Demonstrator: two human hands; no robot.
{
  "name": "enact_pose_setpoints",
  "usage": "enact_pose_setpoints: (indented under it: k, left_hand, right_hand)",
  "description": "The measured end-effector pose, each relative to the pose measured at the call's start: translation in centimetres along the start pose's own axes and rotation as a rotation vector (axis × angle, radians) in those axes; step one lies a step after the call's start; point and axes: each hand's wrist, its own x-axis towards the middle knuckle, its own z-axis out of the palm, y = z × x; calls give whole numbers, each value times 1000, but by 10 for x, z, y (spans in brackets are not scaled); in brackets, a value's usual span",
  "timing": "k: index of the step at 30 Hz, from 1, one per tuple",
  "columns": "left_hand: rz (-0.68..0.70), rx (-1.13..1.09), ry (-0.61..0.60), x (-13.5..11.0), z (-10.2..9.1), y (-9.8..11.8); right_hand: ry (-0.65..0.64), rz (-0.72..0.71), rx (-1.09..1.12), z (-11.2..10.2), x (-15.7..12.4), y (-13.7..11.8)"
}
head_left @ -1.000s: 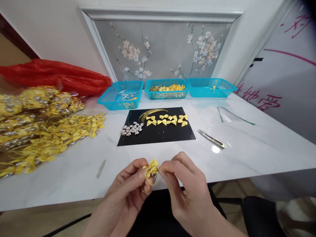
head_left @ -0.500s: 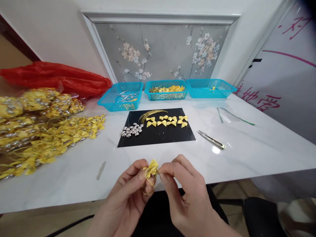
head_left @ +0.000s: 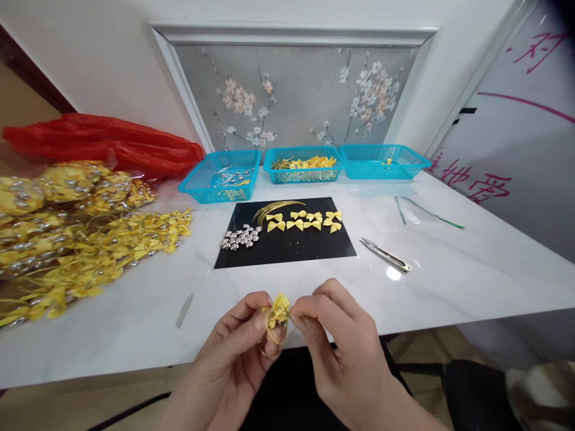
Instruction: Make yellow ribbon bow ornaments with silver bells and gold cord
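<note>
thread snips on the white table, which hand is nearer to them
The right. The right hand is on the person's side of the thread snips, slightly left of them; the left hand is farther left, beyond the right hand.

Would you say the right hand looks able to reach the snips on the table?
Probably yes: only tabletop shows between the right hand and the snips, though its fingertips seem busy at the yellow ornament.
</note>
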Motion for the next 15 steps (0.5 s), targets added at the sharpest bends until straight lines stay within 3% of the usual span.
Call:
enact_pose_setpoints:
  k: [7, 15]
  left_hand:
    - [73, 133, -14, -1, 4, 2]
    - [131, 294, -19, -2, 1, 8]
  right_hand:
    - [1, -51, -62, -1, 1, -1]
    - [-3, -206, -243, -7, 5, -3]
